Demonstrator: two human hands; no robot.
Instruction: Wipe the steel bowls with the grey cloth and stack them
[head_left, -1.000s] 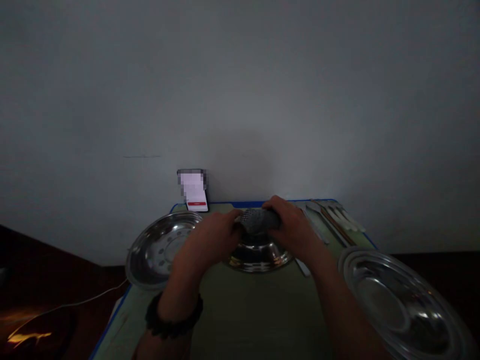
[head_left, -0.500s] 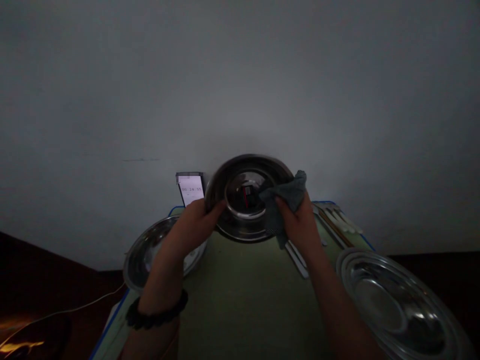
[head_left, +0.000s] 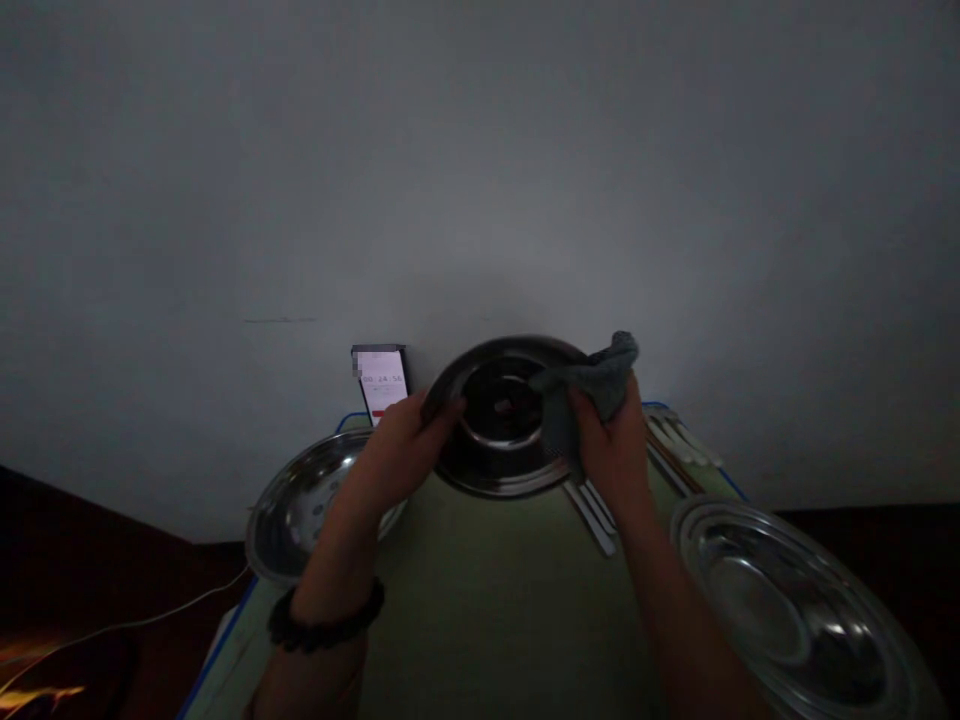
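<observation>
A round stainless steel basin (head_left: 495, 470) is held up over the table, tilted so that its shiny inside faces me. My left hand (head_left: 405, 445) grips its left rim, thumb on the inner side. On the right rim, my right hand (head_left: 611, 440) is closed around a grey-green cloth (head_left: 562, 415) and presses it against the metal. Part of the cloth sticks up above the hand. The fingers behind the basin are hidden.
A metal basin (head_left: 277, 520) stands at the table's left, another (head_left: 795, 610) at the right. White-handled utensils (head_left: 694, 440) and brown sticks (head_left: 675, 455) lie back right; white-handled pieces (head_left: 592, 520) lie nearer. A phone (head_left: 382, 380) showing a timer leans on the wall (head_left: 480, 180).
The basin has moved slightly to the right and down and tilts more. Both hands and the cloth have shifted right with it.
</observation>
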